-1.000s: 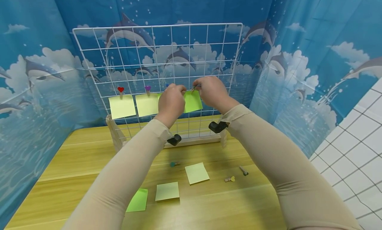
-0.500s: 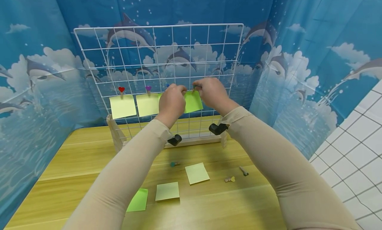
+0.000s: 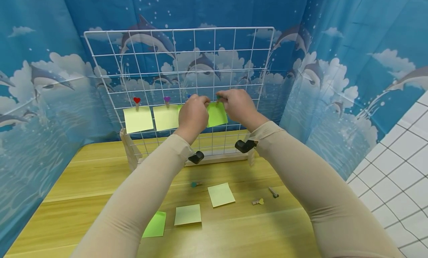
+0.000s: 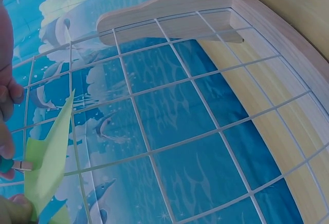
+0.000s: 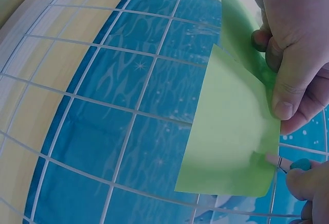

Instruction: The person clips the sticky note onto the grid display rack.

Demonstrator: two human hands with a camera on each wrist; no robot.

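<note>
My left hand (image 3: 194, 115) pinches the top edge of a bright green sticky note (image 3: 217, 115) against the white wire grid (image 3: 204, 71). My right hand (image 3: 240, 105) pinches a small wooden clothespin with a teal head (image 5: 299, 165). In the right wrist view the clothespin's tip sits over the note's edge by a grid wire. Left of my hands, two pale yellow notes hang from the grid. A red heart clothespin (image 3: 136, 101) holds one, a purple heart clothespin (image 3: 167, 99) the other. Another green note and a blue clothespin are mostly hidden behind my left hand.
On the wooden table (image 3: 87, 176) lie two pale yellow notes, one a loose sheet (image 3: 221, 194), and a green note (image 3: 155, 224) partly under my left forearm. A teal clothespin (image 3: 195, 184), a yellow heart clothespin (image 3: 258, 202) and a dark-headed clothespin (image 3: 273, 192) lie nearby.
My right hand has come down slightly with the clothespin at the note's top edge. The left hand keeps its pinch on the note. The whole view has shifted a little.
</note>
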